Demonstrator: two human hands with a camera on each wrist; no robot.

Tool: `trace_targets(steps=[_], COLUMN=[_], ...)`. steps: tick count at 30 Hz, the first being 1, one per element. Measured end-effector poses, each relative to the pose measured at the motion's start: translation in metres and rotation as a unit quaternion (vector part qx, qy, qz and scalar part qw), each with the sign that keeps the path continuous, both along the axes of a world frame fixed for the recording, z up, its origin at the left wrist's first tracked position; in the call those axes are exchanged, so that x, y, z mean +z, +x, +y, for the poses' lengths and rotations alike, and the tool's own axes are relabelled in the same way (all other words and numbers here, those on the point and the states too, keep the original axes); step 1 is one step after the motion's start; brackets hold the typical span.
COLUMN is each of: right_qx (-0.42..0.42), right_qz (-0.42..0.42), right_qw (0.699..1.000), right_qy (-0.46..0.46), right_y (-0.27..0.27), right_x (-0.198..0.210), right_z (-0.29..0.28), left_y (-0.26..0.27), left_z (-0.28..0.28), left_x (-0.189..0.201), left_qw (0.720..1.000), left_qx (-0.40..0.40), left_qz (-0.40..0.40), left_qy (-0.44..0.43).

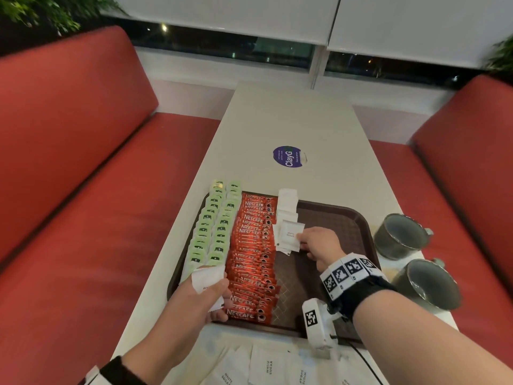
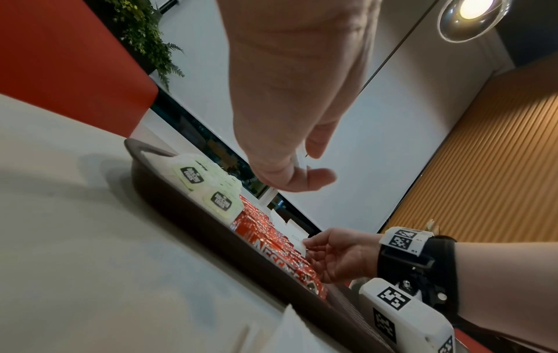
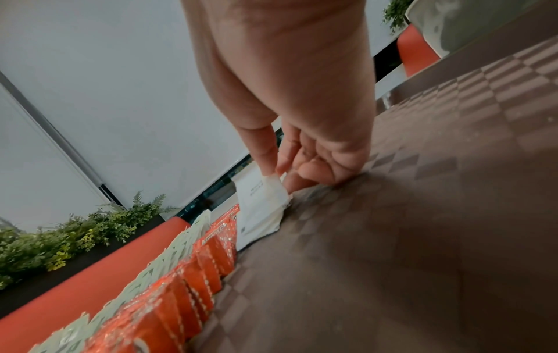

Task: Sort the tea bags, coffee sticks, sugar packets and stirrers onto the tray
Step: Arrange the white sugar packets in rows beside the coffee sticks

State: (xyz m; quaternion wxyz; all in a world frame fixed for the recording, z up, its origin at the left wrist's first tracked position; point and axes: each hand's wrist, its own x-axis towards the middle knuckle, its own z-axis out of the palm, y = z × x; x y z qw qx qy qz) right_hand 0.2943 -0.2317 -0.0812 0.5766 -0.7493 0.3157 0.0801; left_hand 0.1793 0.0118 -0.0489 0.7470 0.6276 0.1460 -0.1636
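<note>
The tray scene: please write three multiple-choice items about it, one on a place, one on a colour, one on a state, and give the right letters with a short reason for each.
1. Where on the tray do the coffee sticks lie?
A. between tea bags and sugar packets
B. at the far right
C. under the cups

2. What colour are the tea bags?
A. blue
B. light green
C. black

3. What is the right hand doing?
A. resting flat
B. pinching a sugar packet
C. lifting a cup

Answers:
1. A, the red row has tea bags on its left and the sugar packets on its right.
2. B, the wrappers are pale green.
3. B, thumb and fingers pinch the corner of a white sugar packet.
</note>
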Motion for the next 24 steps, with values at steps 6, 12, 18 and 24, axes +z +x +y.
trace_targets(steps=[6,12,18,24], right_qx=[0.021,0.012,0.056,0.137], right_qz=[-0.013,-0.018,0.005,0.019], right_qw=[1.0,0.999,0.996,0.973], right_qy=[0.0,-0.028,-0.071,-0.185], right_y=[-0.0006,0.0016,-0.005,0.0033], right_x=[0.0039,0.002,0.0024,0.003], right_z=[0.0006,-0.0033,-0.0021,0.0033], left_y=[-0.0023,-0.0028,-0.0033,-0.004], left_z=[0.0012,0.0048,0.0065,0.0046], left_x=[-0.0032,-0.0036,-0.0076,-0.0084], left_qw=[1.0,1.0,1.0,0.999], left_qx=[0.007,0.012,0.017,0.02], left_qz=[0.012,0.013,0.019,0.026], left_qy=[-0.003,-0.001,0.002,0.003])
